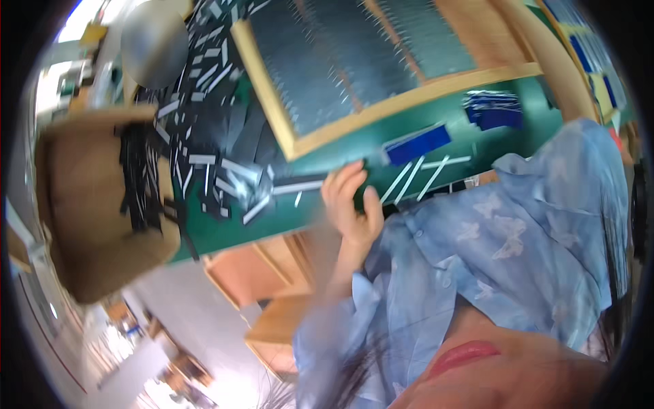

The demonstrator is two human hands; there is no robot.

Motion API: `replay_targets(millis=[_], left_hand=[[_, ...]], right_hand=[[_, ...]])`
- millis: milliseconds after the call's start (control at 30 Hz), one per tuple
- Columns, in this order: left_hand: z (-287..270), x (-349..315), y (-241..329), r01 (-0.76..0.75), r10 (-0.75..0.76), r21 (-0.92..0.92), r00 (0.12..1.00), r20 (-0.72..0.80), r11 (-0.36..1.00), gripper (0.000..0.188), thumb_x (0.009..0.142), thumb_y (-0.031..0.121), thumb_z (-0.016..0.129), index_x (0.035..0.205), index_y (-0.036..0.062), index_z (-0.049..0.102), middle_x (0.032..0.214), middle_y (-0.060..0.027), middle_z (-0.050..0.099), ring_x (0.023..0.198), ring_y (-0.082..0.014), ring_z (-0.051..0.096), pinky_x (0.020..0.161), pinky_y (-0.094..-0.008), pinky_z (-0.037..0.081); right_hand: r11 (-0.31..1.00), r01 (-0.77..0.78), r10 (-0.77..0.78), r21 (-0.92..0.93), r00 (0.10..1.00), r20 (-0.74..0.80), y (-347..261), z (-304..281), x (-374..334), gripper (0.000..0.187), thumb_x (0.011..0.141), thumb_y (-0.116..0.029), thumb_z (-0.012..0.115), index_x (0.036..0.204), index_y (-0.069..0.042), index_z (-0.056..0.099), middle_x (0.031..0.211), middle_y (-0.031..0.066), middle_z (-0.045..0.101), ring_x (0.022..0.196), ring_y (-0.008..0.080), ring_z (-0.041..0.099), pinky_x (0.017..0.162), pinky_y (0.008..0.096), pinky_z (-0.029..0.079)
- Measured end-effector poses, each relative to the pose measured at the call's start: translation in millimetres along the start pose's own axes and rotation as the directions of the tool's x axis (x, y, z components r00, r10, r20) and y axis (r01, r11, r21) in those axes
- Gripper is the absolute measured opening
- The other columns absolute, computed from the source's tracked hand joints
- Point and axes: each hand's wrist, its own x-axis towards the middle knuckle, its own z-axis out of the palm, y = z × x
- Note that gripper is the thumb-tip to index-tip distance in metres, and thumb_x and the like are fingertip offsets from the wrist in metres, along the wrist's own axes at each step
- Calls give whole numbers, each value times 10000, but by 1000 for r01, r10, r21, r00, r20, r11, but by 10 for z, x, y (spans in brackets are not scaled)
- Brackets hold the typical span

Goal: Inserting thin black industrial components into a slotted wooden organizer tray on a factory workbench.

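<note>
My left hand (351, 203) is over the near edge of the green table (238, 235), with its thumb apart from its bent fingers and nothing visible between them. Its fingertips are beside the end of a black strip with a pale edge (298, 185); whether they touch cannot be told. My right arm (555, 65) reaches away past the right side of a wooden frame (415, 94), and its hand is out of view. Inside the frame lie dark grey panels (354, 51) with rows of small pale marks between them.
Black and white strips (221, 129) lie heaped left of the frame. At the table's left, a cardboard box (102, 252) has black strips (141, 180) over its edge. Blue pieces (419, 144), a blue stack (494, 110) and thin white strips (409, 180) are nearer me. Wooden boxes (276, 327) stand below.
</note>
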Motion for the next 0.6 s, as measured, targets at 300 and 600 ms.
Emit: replay_targets(millis=[300, 600], left_hand=[[-935, 150, -311, 34, -200, 620, 959, 199, 784, 305, 754, 63, 671, 1053, 99, 626, 1295, -143, 446, 1201, -352, 345, 997, -455, 290], [-801, 247, -111, 469, -605, -537, 789, -103, 702, 139, 858, 1, 616, 973, 2, 540, 869, -68, 628, 763, -108, 588, 695, -212, 473]], right_hand=[[943, 85, -81, 322, 996, -27, -1417, 97, -381, 178, 691, 124, 561, 764, -36, 534, 849, 29, 513, 749, 100, 477, 614, 221, 378], [855, -203, 9, 478, 926, 377, -2697, 275, -706, 331, 762, -179, 722, 1016, -41, 561, 923, 44, 585, 835, 122, 543, 690, 267, 453]])
